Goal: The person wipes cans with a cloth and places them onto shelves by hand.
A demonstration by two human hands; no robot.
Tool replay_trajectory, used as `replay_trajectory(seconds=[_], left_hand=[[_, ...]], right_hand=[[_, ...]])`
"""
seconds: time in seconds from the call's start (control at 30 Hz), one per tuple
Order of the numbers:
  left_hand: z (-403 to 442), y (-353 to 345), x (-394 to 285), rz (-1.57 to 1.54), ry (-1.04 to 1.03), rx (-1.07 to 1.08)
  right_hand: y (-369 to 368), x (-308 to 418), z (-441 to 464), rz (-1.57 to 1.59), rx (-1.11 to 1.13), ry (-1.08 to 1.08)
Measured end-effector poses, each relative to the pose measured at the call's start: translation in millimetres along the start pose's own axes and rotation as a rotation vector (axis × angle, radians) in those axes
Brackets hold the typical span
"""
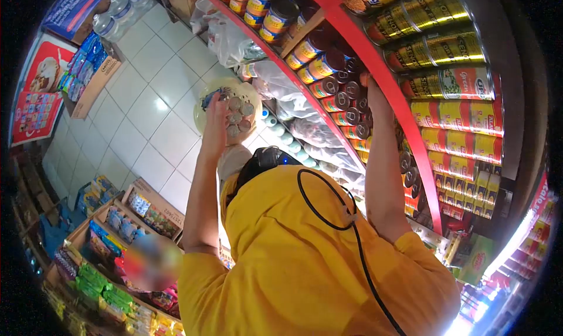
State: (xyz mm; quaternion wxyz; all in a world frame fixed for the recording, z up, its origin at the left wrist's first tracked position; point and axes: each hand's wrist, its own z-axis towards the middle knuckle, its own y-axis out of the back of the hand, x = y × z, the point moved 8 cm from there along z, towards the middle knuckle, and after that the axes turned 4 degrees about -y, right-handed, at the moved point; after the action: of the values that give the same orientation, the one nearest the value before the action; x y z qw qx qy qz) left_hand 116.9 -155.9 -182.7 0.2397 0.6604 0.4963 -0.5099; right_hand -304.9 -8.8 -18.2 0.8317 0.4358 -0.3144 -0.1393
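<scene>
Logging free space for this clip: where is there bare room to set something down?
The tiled floor shows bare between the pale basin and the carton of blue packets. Stacked cans crowd beside the right hand.

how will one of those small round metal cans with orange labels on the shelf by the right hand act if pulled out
The small round metal can with an orange label is probably stiff, given its metal lid and straight sides. It may roll if it tips, being cylindrical. Sliding it out could nudge others, as similar cans crowd close beside it.
</scene>
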Motion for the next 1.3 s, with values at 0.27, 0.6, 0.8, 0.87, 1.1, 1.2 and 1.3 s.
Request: replay_trajectory(seconds=[0.27, 0.6, 0.8, 0.87, 1.1, 1.2, 1.3], left_hand=[[31, 119, 115, 0.719, 0.140, -0.340], [59, 30, 118, 1.207, -0.200, -0.016], [89, 9, 116, 1.411, -0.066, 0.106], [94, 7, 122, 1.421, -0.013, 0.128], [86, 6, 142, 1.396, -0.234, -0.012], [83, 6, 145, 1.327, -0.279, -0.020], [82, 7, 143, 1.271, -0.271, 0.005]], right_hand=[[-44, -24, 0, -0.156, 0.278, -0.310], [-56, -35, 6, -0.437, 0.488, -0.290], [-22, -7, -22, -0.272, 0.392, -0.283], [-3, 12, -37, -0.282, 0.361, -0.259], [30, 48, -63, -0.160, 0.359, -0.237], [33, 58, -68, -0.199, 0.328, -0.144], [32, 68, -73, -0.249, 0.283, -0.023]])
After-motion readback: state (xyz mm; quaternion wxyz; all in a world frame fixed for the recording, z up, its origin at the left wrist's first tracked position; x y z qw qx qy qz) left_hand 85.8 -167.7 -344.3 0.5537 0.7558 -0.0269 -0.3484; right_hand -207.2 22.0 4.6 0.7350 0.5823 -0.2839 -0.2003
